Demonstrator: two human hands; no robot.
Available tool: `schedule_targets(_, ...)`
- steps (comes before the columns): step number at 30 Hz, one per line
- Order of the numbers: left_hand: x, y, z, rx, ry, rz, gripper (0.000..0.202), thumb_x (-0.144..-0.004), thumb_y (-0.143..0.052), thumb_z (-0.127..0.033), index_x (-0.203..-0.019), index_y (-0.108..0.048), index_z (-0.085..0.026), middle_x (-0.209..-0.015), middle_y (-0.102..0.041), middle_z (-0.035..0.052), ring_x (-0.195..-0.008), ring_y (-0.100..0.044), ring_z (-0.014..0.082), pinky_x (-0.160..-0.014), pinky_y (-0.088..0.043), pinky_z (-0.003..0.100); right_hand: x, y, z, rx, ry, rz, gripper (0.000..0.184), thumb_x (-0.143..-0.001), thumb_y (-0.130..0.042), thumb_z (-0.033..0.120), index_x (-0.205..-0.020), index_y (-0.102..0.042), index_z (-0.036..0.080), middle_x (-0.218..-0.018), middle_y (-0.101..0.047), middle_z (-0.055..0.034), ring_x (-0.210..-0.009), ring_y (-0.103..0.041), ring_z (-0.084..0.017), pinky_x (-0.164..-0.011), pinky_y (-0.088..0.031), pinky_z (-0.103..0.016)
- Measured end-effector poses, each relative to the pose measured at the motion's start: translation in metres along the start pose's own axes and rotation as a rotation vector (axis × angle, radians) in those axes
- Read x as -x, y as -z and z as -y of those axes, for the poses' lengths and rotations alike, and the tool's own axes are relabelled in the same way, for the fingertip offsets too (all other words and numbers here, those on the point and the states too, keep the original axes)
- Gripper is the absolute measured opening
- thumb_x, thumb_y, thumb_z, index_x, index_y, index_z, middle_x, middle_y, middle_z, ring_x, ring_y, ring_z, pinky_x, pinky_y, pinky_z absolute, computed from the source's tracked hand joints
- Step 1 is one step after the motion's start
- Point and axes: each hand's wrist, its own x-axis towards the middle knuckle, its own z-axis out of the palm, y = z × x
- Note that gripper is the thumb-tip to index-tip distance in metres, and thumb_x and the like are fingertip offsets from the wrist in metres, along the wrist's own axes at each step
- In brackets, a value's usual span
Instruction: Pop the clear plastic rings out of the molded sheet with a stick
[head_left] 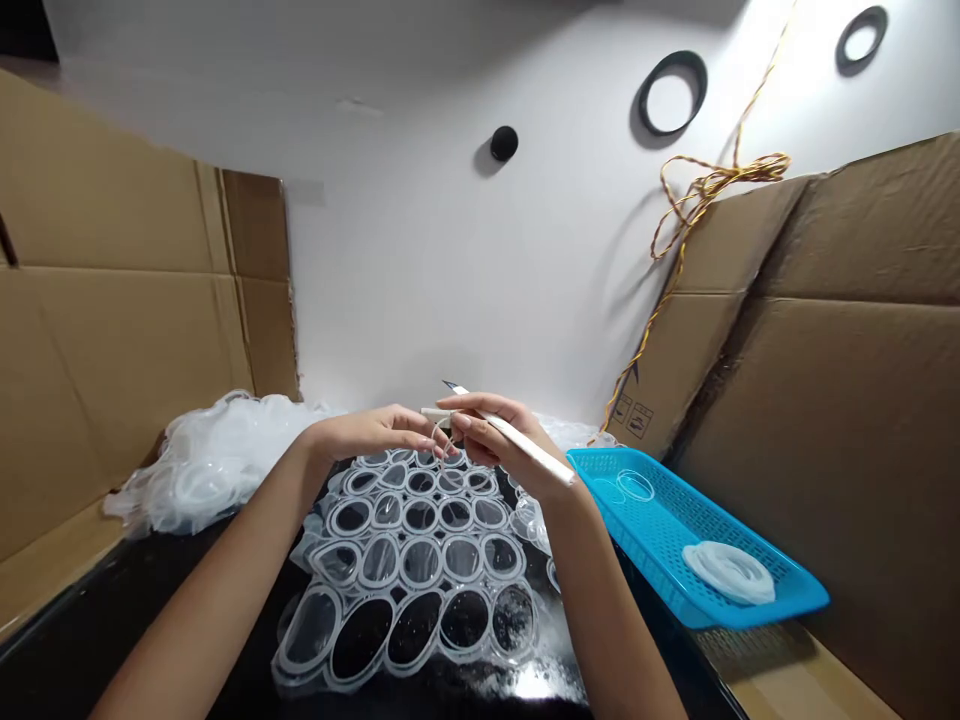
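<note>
Right grip on one craft knife

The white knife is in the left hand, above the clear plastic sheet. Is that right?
No: the head view shows the white knife in the right hand, not the left hand; it is above the clear plastic sheet.

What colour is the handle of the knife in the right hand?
White, best seen in the head view, on the knife handle.

Blue plastic basket just beside the right forearm, white plastic heap left, cardboard panels beyond both.
</note>
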Motion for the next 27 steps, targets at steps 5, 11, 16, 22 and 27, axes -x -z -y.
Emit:
schedule_targets(5, -0.011, -0.013, 0.0, 0.075, -0.07, 0.033, 0.027, -0.084, -0.046, -0.04, -0.092, -0.067, -0.026, -0.096, -0.068, 0.0035, -0.096, -0.059, 0.0203, -0.087, -0.043, 0.037, 0.0, 0.006, -0.002, 0.043, -0.034, -0.02, 0.023, -0.08, -0.058, 0.035, -0.097, -0.063, 0.02, -0.055, -0.043, 0.0047, -0.045, -0.034, -0.005, -0.043, -0.024, -0.023)
schedule_targets(11, -0.009, -0.019, -0.001, 0.093, -0.064, -0.127, 0.025, -0.085, -0.044, -0.036, -0.08, -0.065, -0.022, -0.082, -0.067, 0.003, -0.08, -0.06, 0.0167, -0.076, -0.046, 0.031, -0.001, 0.012, -0.003, 0.041, 0.001, -0.084, 0.022, -0.078, -0.06, 0.034, -0.095, -0.064, 0.021, -0.064, -0.044, 0.0029, -0.047, -0.03, -0.004, -0.042, -0.021, -0.023)
schedule_targets(16, -0.003, -0.021, -0.007, 0.092, -0.066, -0.289, 0.022, -0.084, -0.048, -0.036, -0.076, -0.062, -0.021, -0.081, -0.065, 0.0027, -0.083, -0.058, 0.017, -0.081, -0.043, 0.034, 0.001, 0.014, -0.002, 0.088, 0.031, -0.177, 0.02, -0.079, -0.059, 0.032, -0.095, -0.065, 0.022, -0.076, -0.053, -0.0003, -0.048, -0.034, -0.004, -0.044, -0.024, -0.024)
schedule_targets(22, -0.004, -0.024, -0.007, 0.214, -0.103, -0.432, 0.018, -0.082, -0.053, -0.035, -0.086, -0.065, -0.022, -0.092, -0.066, 0.003, -0.091, -0.058, 0.0166, -0.082, -0.043, 0.031, 0.004, 0.016, 0.0, 0.125, 0.043, -0.242, 0.017, -0.076, -0.062, 0.029, -0.092, -0.065, 0.024, -0.078, -0.051, 0.0006, -0.051, -0.04, -0.005, -0.048, -0.03, -0.025)
schedule_targets(27, -0.01, -0.026, -0.001, 0.456, -0.141, -0.42, 0.018, -0.081, -0.056, -0.033, -0.083, -0.067, -0.019, -0.087, -0.068, 0.0045, -0.086, -0.061, 0.017, -0.083, -0.044, 0.034, 0.003, 0.019, -0.002, 0.102, 0.046, -0.236, 0.02, -0.074, -0.065, 0.027, -0.094, -0.065, 0.023, -0.083, -0.055, -0.0002, -0.056, -0.046, -0.005, -0.056, -0.038, -0.025)
